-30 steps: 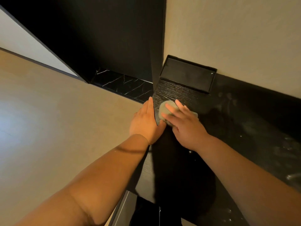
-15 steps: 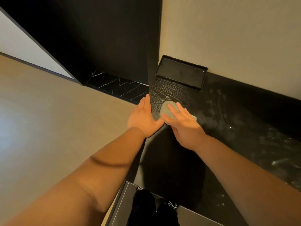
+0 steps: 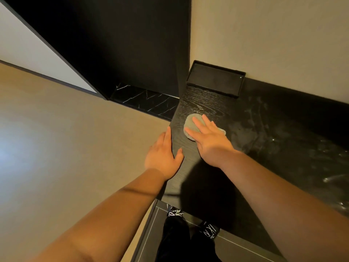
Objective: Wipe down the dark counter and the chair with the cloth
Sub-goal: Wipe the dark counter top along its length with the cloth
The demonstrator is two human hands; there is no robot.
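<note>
A grey-green cloth (image 3: 190, 123) lies bunched on the dark wood-grain counter (image 3: 268, 140), near its left end. My right hand (image 3: 209, 138) presses flat on the cloth with straight, spread fingers. My left hand (image 3: 163, 156) rests at the counter's left edge, fingers straight along the side and thumb on the top. Wet streaks shine on the counter to the right. No chair is in view.
A black rectangular tray (image 3: 215, 79) sits at the counter's back left corner against the beige wall. A dark panel (image 3: 113, 44) and black marble strip (image 3: 145, 101) lie left of it. My legs and shoes (image 3: 174, 213) show below the front edge.
My right hand has slid the cloth to the right, away from the left hand. The left hand has moved back along the counter's edge, toward me.
</note>
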